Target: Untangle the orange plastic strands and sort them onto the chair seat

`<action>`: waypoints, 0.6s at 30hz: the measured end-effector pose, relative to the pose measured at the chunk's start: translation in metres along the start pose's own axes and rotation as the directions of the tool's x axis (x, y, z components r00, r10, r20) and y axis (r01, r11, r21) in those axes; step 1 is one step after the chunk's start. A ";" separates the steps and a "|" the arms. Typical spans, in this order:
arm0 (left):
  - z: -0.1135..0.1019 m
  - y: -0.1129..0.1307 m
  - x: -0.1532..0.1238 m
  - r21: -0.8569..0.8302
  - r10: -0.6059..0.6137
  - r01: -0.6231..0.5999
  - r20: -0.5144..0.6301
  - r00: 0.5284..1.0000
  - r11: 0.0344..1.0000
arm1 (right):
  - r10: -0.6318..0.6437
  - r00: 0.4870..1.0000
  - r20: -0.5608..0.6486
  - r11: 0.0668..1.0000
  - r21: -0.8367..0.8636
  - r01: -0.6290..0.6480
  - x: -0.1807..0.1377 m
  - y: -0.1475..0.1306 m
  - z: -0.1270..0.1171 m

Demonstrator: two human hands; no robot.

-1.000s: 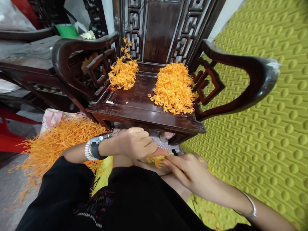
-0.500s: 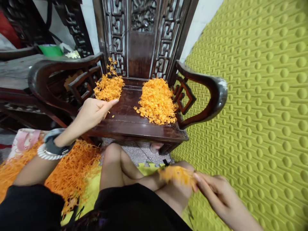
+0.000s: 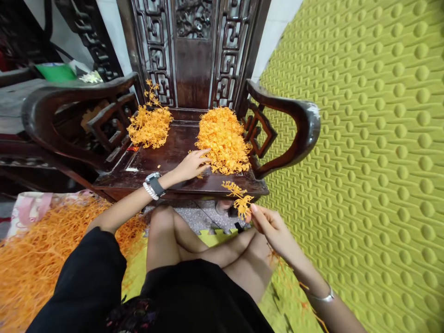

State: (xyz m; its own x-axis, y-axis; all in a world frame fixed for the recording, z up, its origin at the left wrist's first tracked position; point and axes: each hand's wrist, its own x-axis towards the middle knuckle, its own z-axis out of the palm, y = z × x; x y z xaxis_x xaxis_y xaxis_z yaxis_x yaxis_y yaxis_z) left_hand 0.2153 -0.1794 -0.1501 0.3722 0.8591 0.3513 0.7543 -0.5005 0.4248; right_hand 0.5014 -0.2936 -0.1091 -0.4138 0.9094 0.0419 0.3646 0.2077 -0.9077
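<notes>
Two heaps of small orange pieces lie on the seat of a dark carved wooden chair [image 3: 163,159]: a smaller left heap [image 3: 149,127] and a larger right heap [image 3: 224,138]. My left hand [image 3: 192,164] reaches over the seat, its fingers spread and touching the front left edge of the right heap. My right hand [image 3: 268,226] is lifted in front of the seat's right corner and pinches a small orange sprig [image 3: 239,199] between thumb and fingers. A watch and a bead bracelet are on my left wrist.
A big loose pile of orange strands [image 3: 38,249] covers the floor at my left, over a pink-and-white bag [image 3: 26,210]. A green bumpy foam mat [image 3: 364,152] spreads to the right. The chair's curved armrests [image 3: 298,122] flank the seat. My bare knees are below it.
My left hand has swung from the left heap across the seat to the right heap. My right hand has lifted its orange sprig higher, closer to the seat's front corner.
</notes>
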 end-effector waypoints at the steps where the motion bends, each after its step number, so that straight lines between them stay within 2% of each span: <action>1: -0.005 0.007 -0.001 -0.094 -0.012 0.008 -0.044 0.999 0.996 | -0.006 1.000 0.000 1.000 0.000 0.006 0.002 0.000 0.000; 3: -0.015 0.029 -0.004 -0.379 -0.050 0.022 -0.064 0.997 0.925 | -0.051 0.999 0.003 0.997 -0.056 0.051 0.005 -0.002 0.002; 4: -0.020 0.042 -0.007 -0.534 -0.053 0.041 -0.007 0.999 0.845 | -0.082 0.997 0.014 0.990 -0.110 0.083 0.007 -0.003 0.004; 6: -0.028 0.070 -0.015 -0.722 0.002 0.147 0.201 0.979 0.676 | -0.138 0.989 0.053 0.957 -0.249 0.147 0.009 -0.006 0.006; 7: -0.031 0.082 -0.019 -0.733 0.035 0.214 0.308 0.951 0.645 | -0.166 0.984 0.072 0.930 -0.319 0.180 0.009 -0.008 0.006; 10: -0.036 0.105 -0.033 -0.604 0.082 0.274 0.494 0.866 0.748 | -0.264 0.957 0.123 0.824 -0.487 0.290 0.009 -0.014 0.002; 13: -0.043 0.111 -0.046 -0.530 0.137 0.204 0.534 0.834 0.823 | -0.361 0.907 0.218 0.692 -0.589 0.417 0.006 -0.020 -0.008; 15: -0.051 0.116 -0.058 -0.471 0.173 0.122 0.535 0.827 0.874 | -0.412 0.840 0.355 0.563 -0.625 0.540 0.001 -0.025 -0.013; 18: -0.064 0.130 -0.083 -0.326 0.224 -0.039 0.556 0.801 0.945 | -0.439 0.707 0.554 0.404 -0.581 0.706 -0.015 -0.034 -0.015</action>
State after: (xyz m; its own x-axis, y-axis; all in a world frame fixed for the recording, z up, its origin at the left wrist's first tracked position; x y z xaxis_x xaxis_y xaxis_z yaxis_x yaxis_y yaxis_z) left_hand 0.2476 -0.3231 -0.0705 0.7676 0.6350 -0.0869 0.5222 -0.5409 0.6593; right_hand 0.5078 -0.3086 -0.0724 -0.9151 0.3522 0.1964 0.3398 0.9357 -0.0950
